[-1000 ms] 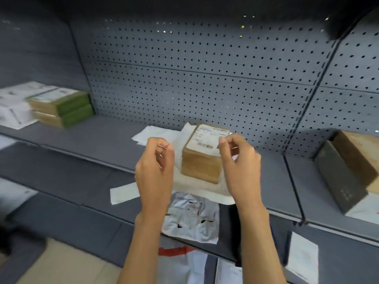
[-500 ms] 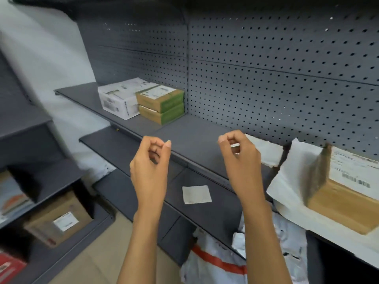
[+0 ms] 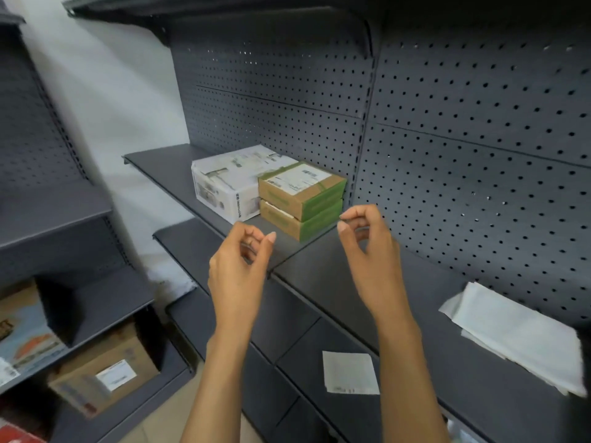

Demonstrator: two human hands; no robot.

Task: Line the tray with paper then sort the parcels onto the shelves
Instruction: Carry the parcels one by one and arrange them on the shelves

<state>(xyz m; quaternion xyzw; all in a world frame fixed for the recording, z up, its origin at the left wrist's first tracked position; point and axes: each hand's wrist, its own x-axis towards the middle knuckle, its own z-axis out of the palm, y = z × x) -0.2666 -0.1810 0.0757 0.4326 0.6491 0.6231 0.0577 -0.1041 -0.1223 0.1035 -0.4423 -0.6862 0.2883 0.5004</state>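
Head view of grey metal shelving backed by perforated panels. Both hands are raised in front of the middle shelf [image 3: 335, 276], apart from each other and touching nothing. The left hand [image 3: 238, 266] has its fingers loosely curled toward the thumb with a gap between them, and its grip holds nothing. The right hand [image 3: 367, 251] is likewise curled, thumb tip near the forefinger tip, and nothing shows between them; whether the two tips actually meet cannot be told. At 12 o'clock from the hands, on the same shelf against the back panel, stand two brown parcels with green edges [image 3: 302, 199], stacked one on the other, the upper bearing a white label whose print is too small to read. Touching their left side is a white parcel [image 3: 230, 180] with illegible markings. At 3 to 4 o'clock from the right hand, a folded sheet of white paper [image 3: 518, 337] lies on the shelf, its right end cut off by the frame edge. On the lower shelf, at 6 o'clock from the right hand, lies a small white slip [image 3: 350, 372]. At 8 o'clock, in a separate shelf unit, a brown cardboard box [image 3: 105, 375] with a white label sits low down, blurred; above it a printed box [image 3: 22, 327] is cut off by the left edge. No tray can be made out.
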